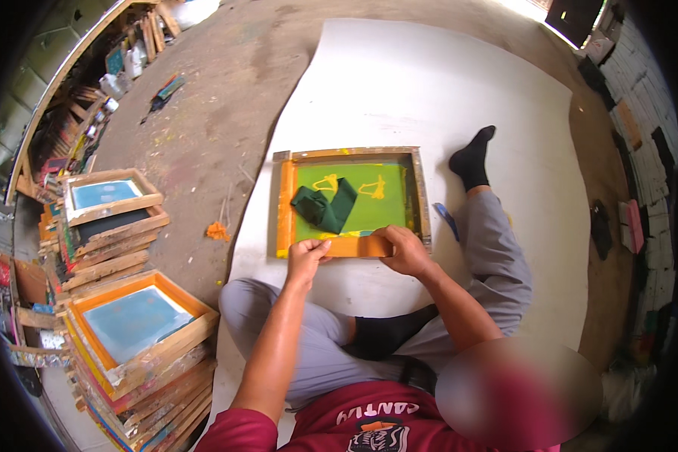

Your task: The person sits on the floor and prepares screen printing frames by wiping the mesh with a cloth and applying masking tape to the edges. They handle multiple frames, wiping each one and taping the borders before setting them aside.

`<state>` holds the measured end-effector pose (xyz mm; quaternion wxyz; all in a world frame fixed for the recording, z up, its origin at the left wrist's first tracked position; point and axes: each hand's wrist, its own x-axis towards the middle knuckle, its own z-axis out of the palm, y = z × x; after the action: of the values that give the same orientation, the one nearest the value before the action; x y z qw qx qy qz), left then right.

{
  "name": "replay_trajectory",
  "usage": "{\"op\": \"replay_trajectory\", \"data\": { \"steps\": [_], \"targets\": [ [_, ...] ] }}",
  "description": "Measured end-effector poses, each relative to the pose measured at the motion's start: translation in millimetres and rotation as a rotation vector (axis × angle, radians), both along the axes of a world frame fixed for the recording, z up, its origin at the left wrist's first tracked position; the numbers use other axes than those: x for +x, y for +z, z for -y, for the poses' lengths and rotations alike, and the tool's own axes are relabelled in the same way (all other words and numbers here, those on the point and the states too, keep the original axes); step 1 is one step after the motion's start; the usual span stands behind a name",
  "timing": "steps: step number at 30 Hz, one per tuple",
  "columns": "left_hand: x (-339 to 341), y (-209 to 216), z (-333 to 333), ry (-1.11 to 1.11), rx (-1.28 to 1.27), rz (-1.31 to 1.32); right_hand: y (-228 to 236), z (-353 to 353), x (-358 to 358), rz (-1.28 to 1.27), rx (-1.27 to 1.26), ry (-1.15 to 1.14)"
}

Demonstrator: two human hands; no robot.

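A wooden screen-printing frame [287,172] with a green mesh lies on the white sheet in front of me. Yellow outlined shapes mark the mesh. On its left half rests a crumpled dark green cloth [343,205]. My left hand [307,258] grips the frame's near rail toward its left end, thumb on top. Farther right, my right hand [407,251] is closed around the same rail. The fingers beneath the rail are mostly hidden.
Stacked wooden screen frames [203,325] stand at my left, beside a second, farther stack [156,215]. An orange scrap [218,230] lies on the floor. Close to my outstretched leg is a slim blue object [446,221]. A white sheet [429,83] spreads beneath me.
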<state>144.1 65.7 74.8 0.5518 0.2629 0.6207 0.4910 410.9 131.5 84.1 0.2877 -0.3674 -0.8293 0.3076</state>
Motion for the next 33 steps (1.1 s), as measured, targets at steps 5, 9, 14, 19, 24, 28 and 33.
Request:
{"op": "replay_trajectory", "data": {
  "steps": [5,9,14,19,24,28,33],
  "targets": [
    [-10,-1,3,-0.068,-0.042,-0.026,9,-1,8,0.128,0.056,0.036],
    [-2,-10,-5,-0.072,-0.039,0.002,20,-8,23,0.184,0.045,0.058],
    [-30,-20,-6,-0.019,-0.057,0.019,17,-21,50,0.203,-0.005,0.046],
    [-93,-28,-4,0.030,-0.118,-0.045,17,-30,111,0.277,-0.049,-0.062],
    [-135,-46,11,-0.054,-0.169,-0.087,16,-32,110,0.153,-0.203,-0.066],
    [-126,-55,12,-0.005,-0.161,-0.080,3,-30,116,0.045,-0.276,-0.107],
    [-108,-56,8,0.001,-0.130,-0.215,10,-34,122,0.287,-0.126,-0.068]
  ]
}}
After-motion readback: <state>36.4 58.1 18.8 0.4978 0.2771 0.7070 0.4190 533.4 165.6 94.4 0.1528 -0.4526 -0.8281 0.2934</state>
